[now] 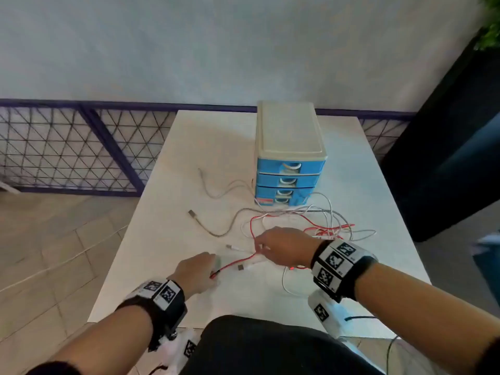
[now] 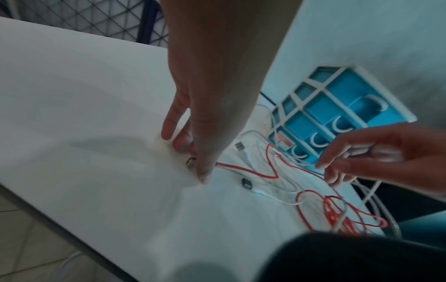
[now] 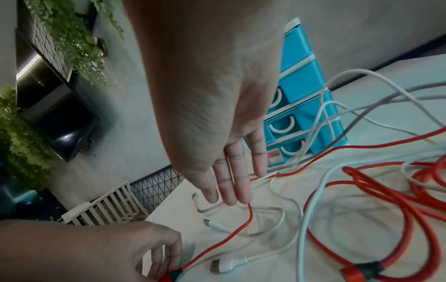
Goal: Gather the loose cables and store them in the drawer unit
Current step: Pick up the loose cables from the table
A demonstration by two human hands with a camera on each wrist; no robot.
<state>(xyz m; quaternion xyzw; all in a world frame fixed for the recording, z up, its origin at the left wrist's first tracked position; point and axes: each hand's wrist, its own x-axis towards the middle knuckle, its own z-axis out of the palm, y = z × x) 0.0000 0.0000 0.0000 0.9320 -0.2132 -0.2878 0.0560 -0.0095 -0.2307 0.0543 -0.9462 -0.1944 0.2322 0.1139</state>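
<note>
A long red cable (image 1: 238,262) runs across the white table (image 1: 189,147). My left hand (image 1: 213,272) pinches its plug end near the front, seen close in the left wrist view (image 2: 193,158). My right hand (image 1: 258,246) pinches the same red cable further along and lifts it off the table; in the right wrist view the strand rises to the fingertips (image 3: 246,200). The rest of the red cable lies in a coil (image 3: 386,209) tangled with white cables (image 1: 224,190) and a braided grey cable (image 1: 232,223). The blue drawer unit (image 1: 289,180) stands behind them, all drawers closed.
A loose white USB plug (image 3: 226,265) lies between my hands. A black cabinet (image 1: 446,158) stands at the table's right side, with a plant (image 1: 489,23) above it. A wire fence (image 1: 67,147) runs along the wall at the left. My dark-clothed knee (image 1: 270,347) is at the table's front edge.
</note>
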